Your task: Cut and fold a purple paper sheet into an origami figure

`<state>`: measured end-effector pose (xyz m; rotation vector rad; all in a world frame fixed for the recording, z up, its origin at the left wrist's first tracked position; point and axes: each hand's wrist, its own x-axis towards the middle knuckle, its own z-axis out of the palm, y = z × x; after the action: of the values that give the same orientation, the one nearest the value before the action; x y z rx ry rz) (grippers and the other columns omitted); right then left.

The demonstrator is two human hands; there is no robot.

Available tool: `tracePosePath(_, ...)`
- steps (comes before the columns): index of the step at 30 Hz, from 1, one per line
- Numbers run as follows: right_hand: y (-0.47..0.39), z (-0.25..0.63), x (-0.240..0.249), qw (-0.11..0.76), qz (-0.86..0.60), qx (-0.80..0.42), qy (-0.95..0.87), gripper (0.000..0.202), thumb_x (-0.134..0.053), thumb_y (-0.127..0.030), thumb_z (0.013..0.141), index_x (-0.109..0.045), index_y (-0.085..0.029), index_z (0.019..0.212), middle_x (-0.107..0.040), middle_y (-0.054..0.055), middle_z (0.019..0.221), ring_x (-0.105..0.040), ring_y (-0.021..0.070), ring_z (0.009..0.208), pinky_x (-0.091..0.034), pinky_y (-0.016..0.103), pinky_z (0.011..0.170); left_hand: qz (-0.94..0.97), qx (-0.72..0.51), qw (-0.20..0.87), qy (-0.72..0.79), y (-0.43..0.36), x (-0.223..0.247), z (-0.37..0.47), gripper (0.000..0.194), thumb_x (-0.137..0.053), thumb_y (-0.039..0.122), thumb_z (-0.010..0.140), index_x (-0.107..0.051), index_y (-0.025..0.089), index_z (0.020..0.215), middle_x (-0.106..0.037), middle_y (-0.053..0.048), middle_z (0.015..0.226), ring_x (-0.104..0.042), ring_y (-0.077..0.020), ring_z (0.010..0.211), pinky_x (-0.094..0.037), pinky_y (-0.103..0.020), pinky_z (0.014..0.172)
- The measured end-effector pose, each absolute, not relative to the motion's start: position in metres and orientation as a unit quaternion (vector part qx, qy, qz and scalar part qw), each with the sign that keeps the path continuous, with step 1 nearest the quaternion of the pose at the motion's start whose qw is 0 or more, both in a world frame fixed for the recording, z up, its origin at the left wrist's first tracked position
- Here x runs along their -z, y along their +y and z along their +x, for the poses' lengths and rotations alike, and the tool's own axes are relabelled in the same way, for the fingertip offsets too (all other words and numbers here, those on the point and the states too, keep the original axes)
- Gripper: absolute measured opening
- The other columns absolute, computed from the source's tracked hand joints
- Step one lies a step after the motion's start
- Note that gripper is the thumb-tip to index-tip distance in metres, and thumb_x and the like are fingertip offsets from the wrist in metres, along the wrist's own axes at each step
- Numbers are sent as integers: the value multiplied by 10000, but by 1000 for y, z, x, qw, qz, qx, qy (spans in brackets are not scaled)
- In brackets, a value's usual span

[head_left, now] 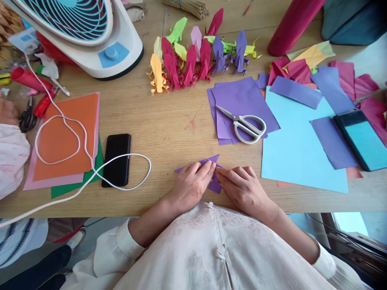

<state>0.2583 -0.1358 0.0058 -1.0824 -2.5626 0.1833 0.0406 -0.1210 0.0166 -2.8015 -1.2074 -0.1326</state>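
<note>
A small folded piece of purple paper (215, 186) lies on the table near its front edge, its pointed corners showing around my fingers. My left hand (193, 181) presses on it from the left, fingertips together. From the right, my right hand (238, 183) pinches its edge, thumb and forefinger close to the left fingertips. My hands cover much of the paper, so its full shape is hidden. Just beyond, white-handled scissors (248, 127) rest on a stack of purple sheets (242, 92).
Several folded paper figures (190, 64) stand at the back near a white fan (121, 44). A black phone (116, 161) with a white cable (90, 161) and orange sheets (66, 137) lie left. Light-blue paper (296, 149), scraps and another phone (359, 139) lie right. Another person's sleeve (12, 157) shows at far left.
</note>
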Motion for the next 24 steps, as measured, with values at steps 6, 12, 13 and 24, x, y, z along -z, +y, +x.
tracePosePath(6,-142,262,-5,186,-401,-55,-895,352,-517,-53,950,-627,-134,1275,-682,102,1277,-553,201,834,-385,381,698,-917,20,26,-397,-121,-15,40,429,-449,251,1019,-511,152,1433,-581,-86,1430,-570,-212,1026,-502,-348,841)
tracePosePath(12,-147,263,-7,197,-397,-69,-894,311,-539,-41,938,-640,-94,1228,-693,117,1257,-563,196,833,-402,374,714,-912,13,28,-410,-121,-18,45,444,-437,295,1030,-499,142,1442,-596,-90,1407,-563,-213,974,-500,-362,790)
tracePosePath(13,-147,262,-7,199,-399,-69,-893,313,-545,-44,936,-641,-100,1229,-693,117,1258,-567,196,833,-404,373,713,-912,8,28,-410,-121,-19,46,442,-435,301,1031,-506,140,1436,-595,-92,1406,-562,-213,977,-500,-363,790)
tracePosePath(24,-144,259,-4,161,-423,-48,-890,333,-530,-119,963,-606,-128,1287,-596,108,1421,-553,220,887,-399,393,719,-912,-26,19,-408,-123,-18,47,481,-414,341,1035,-450,178,1486,-541,-94,1462,-546,-227,1006,-505,-372,823)
